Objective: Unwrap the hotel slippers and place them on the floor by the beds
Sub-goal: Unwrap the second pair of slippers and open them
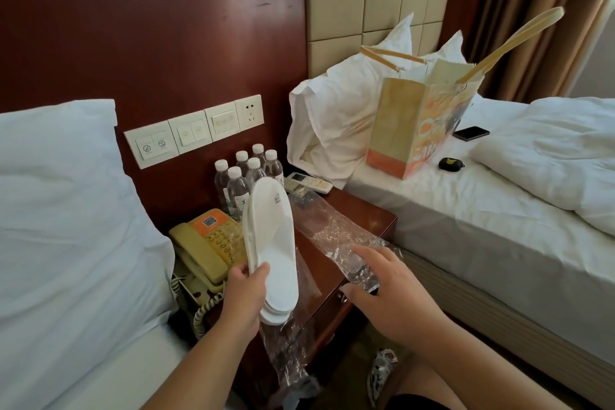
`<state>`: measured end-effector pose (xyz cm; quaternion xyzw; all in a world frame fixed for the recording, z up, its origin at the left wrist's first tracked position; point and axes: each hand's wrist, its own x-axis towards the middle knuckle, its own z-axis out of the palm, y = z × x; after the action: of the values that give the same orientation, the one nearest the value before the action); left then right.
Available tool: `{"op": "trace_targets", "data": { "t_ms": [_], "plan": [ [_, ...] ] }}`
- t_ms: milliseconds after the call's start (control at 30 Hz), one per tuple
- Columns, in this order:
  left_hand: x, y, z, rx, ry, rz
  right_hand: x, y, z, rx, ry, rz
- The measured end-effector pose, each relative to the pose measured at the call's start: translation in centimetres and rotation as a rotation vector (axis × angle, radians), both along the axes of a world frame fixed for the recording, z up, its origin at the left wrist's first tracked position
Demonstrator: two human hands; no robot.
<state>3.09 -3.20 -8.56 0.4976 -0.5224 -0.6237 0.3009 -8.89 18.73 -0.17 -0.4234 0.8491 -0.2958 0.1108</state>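
Nightstand (372,220) between beds carries telephone (203,243) before bottles (248,173).

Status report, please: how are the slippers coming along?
Left hand grips white slippers, wrapper dangling below. Right hand open, touching second wrapper on nightstand. Slippers not yet set down.
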Motion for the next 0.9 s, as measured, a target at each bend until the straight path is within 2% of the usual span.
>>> {"op": "trace_targets", "data": {
  "t_ms": [133, 400, 633, 900],
  "plan": [
    [-0.5, 1.4, 2.7, -0.018, 0.188, -0.040, 0.2, -0.1, 0.6, -0.095, -0.130, -0.062],
    [-1.2, 7.7, 7.5, 0.060, 0.475, -0.318, 0.6, 0.2, 3.4, -0.390, -0.604, -0.196],
    [-1.8, 12.3, 9.6, 0.030, 0.483, -0.490, 0.0, 2.7, 5.7, -0.649, -0.717, -0.316],
    [-2.7, 14.5, 10.9, -0.045, 0.473, -0.441, -1.3, 6.5, 7.3, -0.817, -0.753, -0.482]
  ]
}}
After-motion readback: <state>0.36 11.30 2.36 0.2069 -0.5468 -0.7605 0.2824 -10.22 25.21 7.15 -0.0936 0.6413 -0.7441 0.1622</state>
